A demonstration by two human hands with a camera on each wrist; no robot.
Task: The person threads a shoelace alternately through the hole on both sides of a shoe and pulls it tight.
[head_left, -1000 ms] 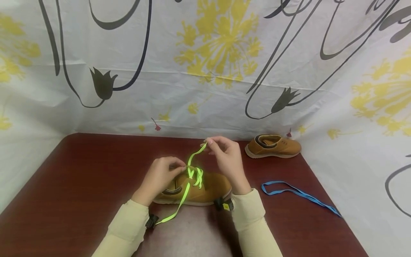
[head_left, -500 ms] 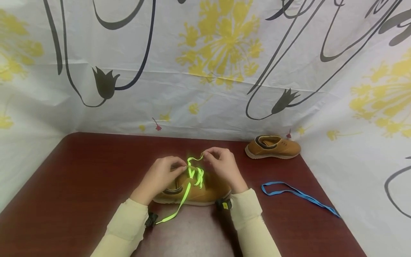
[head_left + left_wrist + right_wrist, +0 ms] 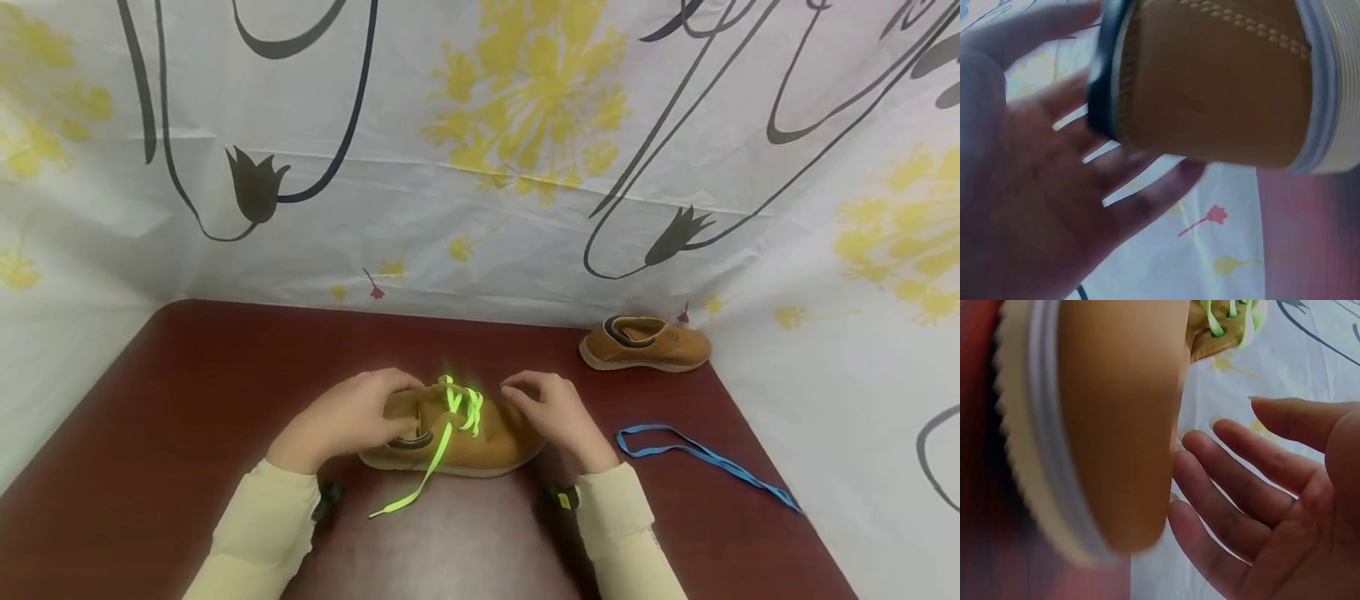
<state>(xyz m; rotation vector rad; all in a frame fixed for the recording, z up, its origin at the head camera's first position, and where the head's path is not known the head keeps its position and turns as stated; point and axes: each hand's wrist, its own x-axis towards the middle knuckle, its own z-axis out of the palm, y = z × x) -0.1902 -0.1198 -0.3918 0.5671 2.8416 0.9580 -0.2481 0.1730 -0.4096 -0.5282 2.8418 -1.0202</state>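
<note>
A tan lace-up shoe (image 3: 498, 442) stands on the table with its toe to the right. A neon green shoelace (image 3: 474, 410) is threaded through its eyelets, and one loose end hangs over the near side onto the tabletop. My left hand (image 3: 345, 418) is at the shoe's opening and heel; in the left wrist view its loosely spread fingers lie behind the heel (image 3: 1216, 87). By the toe is my right hand (image 3: 561, 417), holding nothing. The right wrist view shows its relaxed fingers (image 3: 1235, 494) close beside the toe (image 3: 1116, 425); whether they touch, I cannot tell.
A second tan shoe (image 3: 647, 344), without a visible lace, stands at the back right corner of the dark red table (image 3: 262, 375). A doubled blue shoelace (image 3: 708, 454) lies to the right, reaching the table's edge. A flower-patterned white sheet (image 3: 390, 192) hangs behind.
Both hands have let go of the green lace. The left has moved left to the shoe's opening, the right down to the toe. The lace's far end has dropped behind the shoe.
</note>
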